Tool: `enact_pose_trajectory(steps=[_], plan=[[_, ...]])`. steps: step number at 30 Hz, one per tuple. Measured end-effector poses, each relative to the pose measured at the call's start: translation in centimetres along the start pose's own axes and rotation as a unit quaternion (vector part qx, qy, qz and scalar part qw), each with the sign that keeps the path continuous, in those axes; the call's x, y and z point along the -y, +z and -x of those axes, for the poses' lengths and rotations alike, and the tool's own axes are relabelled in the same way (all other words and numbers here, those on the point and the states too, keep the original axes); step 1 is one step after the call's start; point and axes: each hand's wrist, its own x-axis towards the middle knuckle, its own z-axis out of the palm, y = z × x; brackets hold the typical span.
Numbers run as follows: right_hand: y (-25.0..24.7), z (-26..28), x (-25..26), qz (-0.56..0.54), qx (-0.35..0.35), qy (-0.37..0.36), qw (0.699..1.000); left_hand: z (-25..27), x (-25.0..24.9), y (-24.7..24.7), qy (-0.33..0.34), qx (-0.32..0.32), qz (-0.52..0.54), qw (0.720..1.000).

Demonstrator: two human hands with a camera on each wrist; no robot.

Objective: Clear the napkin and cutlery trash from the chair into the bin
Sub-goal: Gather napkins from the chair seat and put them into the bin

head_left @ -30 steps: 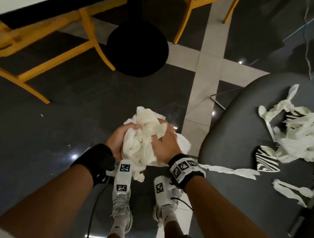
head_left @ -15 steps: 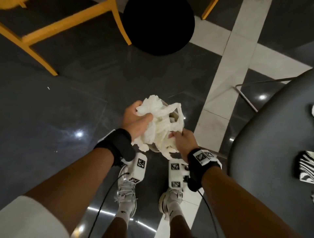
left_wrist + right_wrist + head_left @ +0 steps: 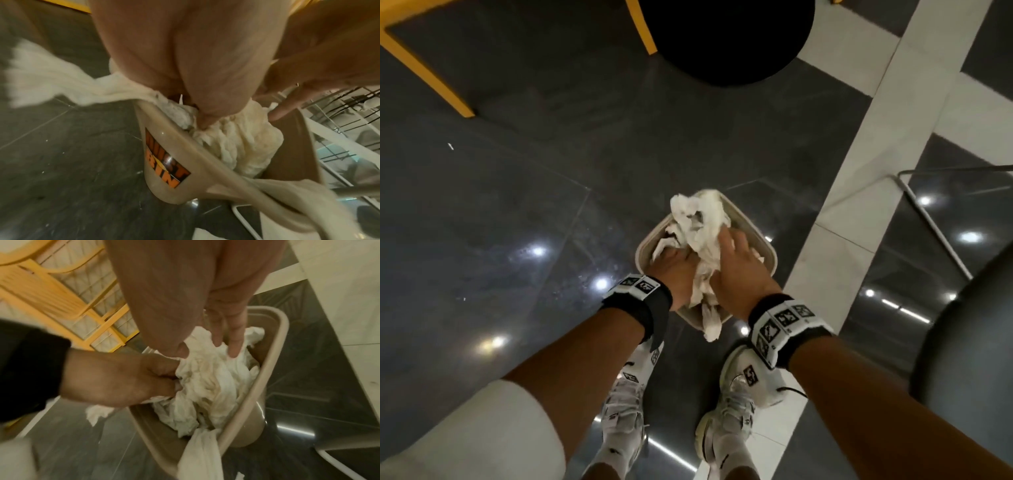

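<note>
A beige bin [image 3: 766, 247] labelled DUST BIN [image 3: 165, 157] stands on the floor just ahead of my feet. A crumpled white napkin wad [image 3: 700, 219] fills its mouth and rises above the rim. My left hand [image 3: 675, 269] has its fingers curled into the wad [image 3: 207, 382] at the near left side. My right hand [image 3: 736, 255] presses the wad down with straight fingers [image 3: 233, 344]. One napkin strip [image 3: 711, 325] hangs over the near rim. Only the edge of the grey chair seat [image 3: 969, 342] shows at the right; what lies on it is out of view.
A black round table base [image 3: 726, 37] sits on the dark glossy floor beyond the bin. Yellow chair legs [image 3: 424, 75] cross the top left. A thin metal chair frame [image 3: 935, 222] stands to the right. My white shoes [image 3: 626, 411] are right behind the bin.
Both hands have carried the napkin wad down from in front of me into the bin. My view has tipped down and left, so the trash on the chair seat has left the frame.
</note>
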Motion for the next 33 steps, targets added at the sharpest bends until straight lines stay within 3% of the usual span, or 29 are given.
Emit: enact_pose_trajectory(steps=[3, 5, 9, 13, 15, 18, 20, 22, 24, 27, 30, 31, 33], plan=[[2.0, -2.2, -0.3, 0.041, 0.071, -0.063, 0.995, -0.9, 0.4, -0.6, 0.000, 0.008, -0.002, 1.000], [3.7, -4.3, -1.3, 0.090, 0.135, -0.049, 0.986, -0.8, 0.8, -1.0, 0.000, 0.013, -0.032, 0.999], [5.0, -6.9, -2.6, 0.160, 0.206, -0.011, 0.965, 0.2, 2.2, -3.3, 0.044, -0.090, 0.093, 0.991], [2.8, -6.9, -1.4, 0.214, 0.172, -0.042, 0.961, 1.6, 2.9, -6.2, 0.112, -0.215, 0.117, 0.963], [1.1, -5.9, -0.7, 0.235, 0.137, -0.074, 0.959, 1.9, 3.5, -6.3, 0.088, -0.238, 0.084, 0.964], [-0.5, -3.6, 0.1, 0.215, 0.137, -0.124, 0.959, 2.4, 4.0, -5.8, 0.009, -0.236, 0.069, 0.969], [-0.8, -2.4, 0.1, 0.165, 0.209, -0.101, 0.958, 2.7, 4.1, -5.5, -0.034, -0.206, 0.110, 0.972], [0.0, -1.8, -0.4, 0.170, 0.286, -0.095, 0.938, 2.9, 4.5, -5.2, -0.064, -0.155, 0.156, 0.973], [1.1, -1.9, -0.7, 0.201, 0.325, -0.120, 0.916, 3.0, 5.1, -4.7, -0.071, -0.126, 0.153, 0.978], [1.9, -2.6, -0.6, 0.179, 0.344, -0.110, 0.915, 3.1, 5.3, -4.0, -0.072, -0.135, 0.155, 0.976], [0.9, -4.1, -0.8, 0.103, 0.296, -0.066, 0.947, 3.5, 4.8, -4.0, -0.089, -0.135, 0.190, 0.968], [0.3, -4.6, -1.0, 0.073, 0.245, -0.049, 0.965, 3.6, 4.7, -4.1, -0.093, -0.134, 0.195, 0.967], [-0.6, -5.4, -1.5, 0.000, 0.077, 0.004, 0.997, 3.6, 4.5, -4.2, -0.095, -0.139, 0.202, 0.965]])
